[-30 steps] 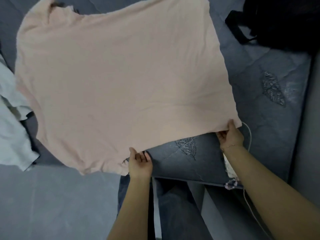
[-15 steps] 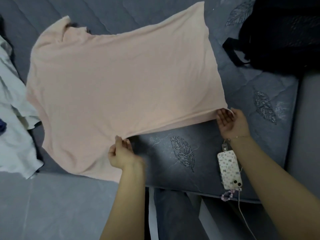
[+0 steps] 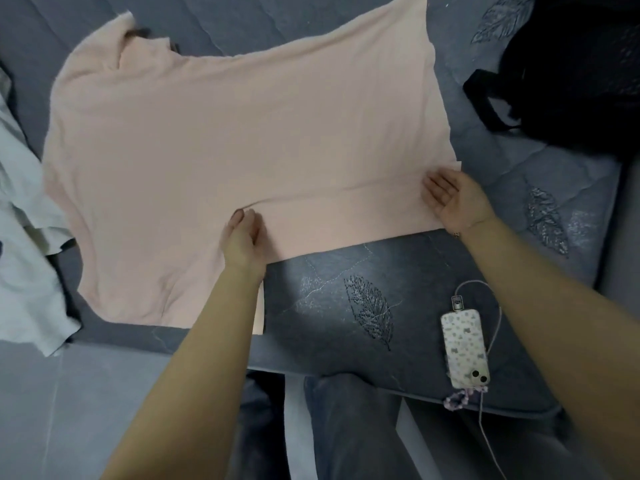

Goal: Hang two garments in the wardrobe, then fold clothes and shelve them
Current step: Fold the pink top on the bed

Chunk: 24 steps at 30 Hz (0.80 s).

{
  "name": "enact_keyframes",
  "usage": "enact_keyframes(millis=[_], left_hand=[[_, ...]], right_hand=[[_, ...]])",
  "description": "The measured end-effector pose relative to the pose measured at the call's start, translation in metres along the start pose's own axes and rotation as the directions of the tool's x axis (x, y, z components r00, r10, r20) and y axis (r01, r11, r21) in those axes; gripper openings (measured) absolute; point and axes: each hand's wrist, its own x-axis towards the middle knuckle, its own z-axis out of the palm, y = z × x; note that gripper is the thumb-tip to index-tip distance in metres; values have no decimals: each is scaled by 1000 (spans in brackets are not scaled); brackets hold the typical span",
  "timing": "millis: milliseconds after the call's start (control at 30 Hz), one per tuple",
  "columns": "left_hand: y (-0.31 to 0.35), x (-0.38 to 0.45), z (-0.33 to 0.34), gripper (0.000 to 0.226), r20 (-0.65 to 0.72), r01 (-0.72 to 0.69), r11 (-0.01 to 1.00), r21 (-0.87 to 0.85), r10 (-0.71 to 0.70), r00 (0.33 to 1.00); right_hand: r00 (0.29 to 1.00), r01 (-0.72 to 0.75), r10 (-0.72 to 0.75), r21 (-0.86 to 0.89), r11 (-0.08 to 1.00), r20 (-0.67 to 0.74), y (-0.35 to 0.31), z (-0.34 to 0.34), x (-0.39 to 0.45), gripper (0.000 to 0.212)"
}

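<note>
A pale pink T-shirt (image 3: pixel 242 133) lies spread flat on the dark grey quilted bed (image 3: pixel 346 306), neck at the far left, hem towards me. My left hand (image 3: pixel 242 237) rests palm-down on the shirt near the hem's middle, where a crease starts at its fingertips. My right hand (image 3: pixel 453 199) sits at the hem's right corner, palm turned up and fingers fairly straight, touching the fabric's edge.
A white garment (image 3: pixel 24 237) lies crumpled at the left bed edge. A black backpack (image 3: pixel 571 74) sits at the far right. A phone in a patterned case (image 3: pixel 464 348), plugged into a cable, lies near the bed's front edge by my legs.
The shirt, held up in the air by its hem a second ago, has come down flat onto the bed. Both hands moved forward and now rest on it.
</note>
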Motion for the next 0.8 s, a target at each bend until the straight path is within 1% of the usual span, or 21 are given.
enact_keyframes(millis=[33,67,100,133,167,200,267,333,367,400,433,500,533,567,633,667,733,800], left_hand=[[2,-3,-9,23,56,9,1000,29,-11,998],[4,-7,-18,23,107,10,999,51,-15,994],[6,-12,-29,20,137,-7,996,89,-6,991],[8,-20,-41,18,142,-38,988,151,16,990],[10,-28,-55,15,127,-75,974,215,48,991],[10,-35,-71,14,87,-99,958,269,78,993],[9,-45,-105,13,-48,-101,940,325,123,991],[5,-46,-140,10,-225,-46,945,323,124,966],[3,-45,-155,7,-312,-7,943,334,117,943],[1,-43,-170,15,-396,42,931,361,113,911],[0,-40,-183,24,-457,87,919,385,108,883],[-1,-36,-203,41,-500,138,893,428,106,860],[0,-33,-209,47,-491,153,891,428,87,867],[1,-29,-215,48,-473,159,898,410,60,879],[7,-22,-224,31,-397,141,932,333,3,918],[13,-18,-226,32,-353,129,940,315,-10,936],[25,-10,-232,41,-281,108,941,321,-15,960],[40,-6,-238,41,-245,85,944,319,-4,970]], right_hand=[[999,47,-47,-44,998,-19,4,1,-5,13],[993,103,-110,-140,985,-40,10,2,-13,12],[983,158,-177,-272,949,-49,19,5,-22,14],[973,197,-228,-396,897,-32,30,8,-34,17],[971,216,-240,-480,850,12,43,14,-48,17],[975,216,-209,-529,821,73,59,21,-63,17],[976,196,-93,-616,763,195,94,40,-89,19],[962,188,20,-715,674,272,134,63,-108,16],[956,191,54,-749,635,289,154,76,-113,13],[954,189,73,-772,607,291,173,89,-118,15],[956,173,89,-781,600,280,192,101,-122,23],[965,106,124,-774,625,232,223,126,-128,36],[970,73,132,-765,640,203,236,136,-130,39],[973,51,138,-761,647,183,247,145,-132,37],[971,49,154,-787,615,181,262,159,-135,23],[972,57,145,-786,616,184,267,164,-137,19],[980,41,115,-728,684,163,273,171,-142,13],[987,-3,101,-605,796,128,272,180,-151,8]])
